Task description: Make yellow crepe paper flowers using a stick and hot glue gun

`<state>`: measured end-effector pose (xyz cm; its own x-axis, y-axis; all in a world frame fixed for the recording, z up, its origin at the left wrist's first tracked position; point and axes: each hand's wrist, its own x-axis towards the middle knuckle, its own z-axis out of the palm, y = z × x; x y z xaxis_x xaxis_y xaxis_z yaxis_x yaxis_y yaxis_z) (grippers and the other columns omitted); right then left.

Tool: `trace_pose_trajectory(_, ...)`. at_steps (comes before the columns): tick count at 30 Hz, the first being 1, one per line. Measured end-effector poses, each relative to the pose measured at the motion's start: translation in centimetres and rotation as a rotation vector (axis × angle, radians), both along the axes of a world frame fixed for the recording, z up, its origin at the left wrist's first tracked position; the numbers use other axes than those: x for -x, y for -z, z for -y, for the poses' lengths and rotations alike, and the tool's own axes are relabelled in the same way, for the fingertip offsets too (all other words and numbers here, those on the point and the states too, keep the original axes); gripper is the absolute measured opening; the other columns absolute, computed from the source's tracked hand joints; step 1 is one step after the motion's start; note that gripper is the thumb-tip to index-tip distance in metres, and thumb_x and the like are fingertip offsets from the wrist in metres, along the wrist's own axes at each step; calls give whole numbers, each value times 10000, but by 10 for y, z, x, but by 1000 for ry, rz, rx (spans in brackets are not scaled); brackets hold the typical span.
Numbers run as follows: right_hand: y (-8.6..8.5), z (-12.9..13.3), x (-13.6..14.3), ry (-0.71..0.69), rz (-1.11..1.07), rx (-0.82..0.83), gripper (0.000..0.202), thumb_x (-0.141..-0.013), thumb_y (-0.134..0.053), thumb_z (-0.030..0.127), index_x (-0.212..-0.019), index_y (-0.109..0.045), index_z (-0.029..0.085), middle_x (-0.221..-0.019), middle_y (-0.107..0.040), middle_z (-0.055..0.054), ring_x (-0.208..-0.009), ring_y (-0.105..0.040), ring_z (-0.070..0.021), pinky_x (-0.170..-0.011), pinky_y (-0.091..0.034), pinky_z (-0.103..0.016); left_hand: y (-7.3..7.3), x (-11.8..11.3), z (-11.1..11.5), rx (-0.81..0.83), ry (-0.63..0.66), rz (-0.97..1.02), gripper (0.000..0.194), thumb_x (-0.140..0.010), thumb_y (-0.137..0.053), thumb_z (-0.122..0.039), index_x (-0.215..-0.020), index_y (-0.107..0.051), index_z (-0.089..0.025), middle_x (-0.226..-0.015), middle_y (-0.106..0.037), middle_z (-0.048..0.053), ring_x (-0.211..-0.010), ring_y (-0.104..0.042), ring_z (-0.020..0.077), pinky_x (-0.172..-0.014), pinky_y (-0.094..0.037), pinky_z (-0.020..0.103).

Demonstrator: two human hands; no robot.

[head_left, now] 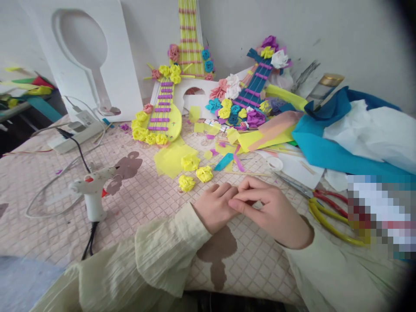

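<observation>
Over the table's near middle, my left hand [217,206] is closed, its fingers curled with the knuckles up. My right hand [271,210] meets it from the right, thumb and fingers pinched against the left fingers. Anything between them is hidden or too small to make out. Just beyond the hands lie three crumpled yellow paper flowers [204,173]. Behind those is a stack of yellow paper squares [170,160]. A blue paper strip [224,162] lies beyond my fingers.
A white glue gun [94,190] stands at left, near a power strip [76,134]. Scissors [334,212] with red and yellow handles lie at right. Flower-trimmed paper instruments [164,112] and a white cut-out board [121,56] lean behind. Blue paper [325,143] lies at right.
</observation>
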<state>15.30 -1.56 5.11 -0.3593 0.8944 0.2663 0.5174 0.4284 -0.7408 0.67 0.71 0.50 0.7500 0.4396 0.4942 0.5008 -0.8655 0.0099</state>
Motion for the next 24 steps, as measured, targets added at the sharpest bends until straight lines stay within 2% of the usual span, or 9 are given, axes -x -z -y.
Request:
trace_pose_trajectory(3, 0, -4, -5, 48, -111, 72, 200, -788, -569, 275, -608, -614, 202, -660, -504, -4, -623, -489, -124, -547, -414, -273, -4, 2, 0, -25, -8, 13, 222, -871, -360, -141, -815, -573, -164, -759, -565, 63, -734, -490, 176, -579, -386, 281)
trace_pose_trajectory(5, 0, -10, -12, 148, -175, 64, 173, -775, -586, 305, -634, -622, 212, -682, -530, -8, -649, -505, -137, -574, -426, -288, -4, 2, 0, -40, -4, -13, 246, -877, -355, -132, -998, -560, -195, -793, -571, 62, -746, -496, 180, -586, -389, 287)
trace_pose_trajectory(8, 2, -24, -29, 309, -230, -21, 131, -739, -630, 318, -656, -630, 217, -701, -552, -10, -680, -516, -153, -615, -428, -316, -4, 3, 2, -40, 16, -52, 394, -874, -369, -112, -1251, -408, -223, -814, -579, 45, -746, -506, 177, -604, -403, 293)
trace_pose_trajectory(11, 5, -34, -41, 404, -246, -107, 81, -702, -669, 294, -687, -637, 220, -722, -570, -15, -706, -524, -168, -624, -429, -329, -3, 3, 3, -49, 44, -59, 436, -871, -382, -108, -1293, -363, -212, -819, -585, 36, -759, -517, 172, -626, -412, 291)
trace_pose_trajectory(13, 6, -36, -41, 398, -237, -105, 82, -692, -676, 291, -689, -633, 220, -722, -578, -19, -704, -528, -173, -616, -431, -331, -3, 2, 3, -64, 57, -62, 424, -870, -385, -111, -1282, -380, -214, -817, -587, 32, -760, -520, 165, -630, -412, 284)
trace_pose_trajectory(20, 5, -19, -20, 229, -155, -67, 126, -768, -594, 317, -699, -588, 211, -703, -587, -11, -687, -528, -153, -624, -431, -300, -4, -1, 5, -162, 96, -23, 368, -872, -402, -121, -1224, -432, -225, -757, -578, -1, -728, -532, 128, -620, -416, 262)
trace_pose_trajectory(22, 6, -19, -22, 262, -111, -96, 145, -787, -568, 325, -707, -575, 205, -691, -578, -9, -668, -520, -147, -617, -423, -293, -5, -1, 6, -169, 121, -4, 372, -867, -416, -123, -1224, -436, -227, -753, -581, -6, -727, -539, 123, -607, -415, 255)
trace_pose_trajectory(24, 6, -22, -27, 331, -41, -128, 205, -813, -527, 341, -667, -545, 199, -587, -517, 9, -573, -470, -129, -545, -387, -282, -5, -1, 7, -163, 166, 11, 377, -864, -424, -124, -1224, -439, -235, -759, -587, -9, -740, -548, 118, -605, -414, 246)
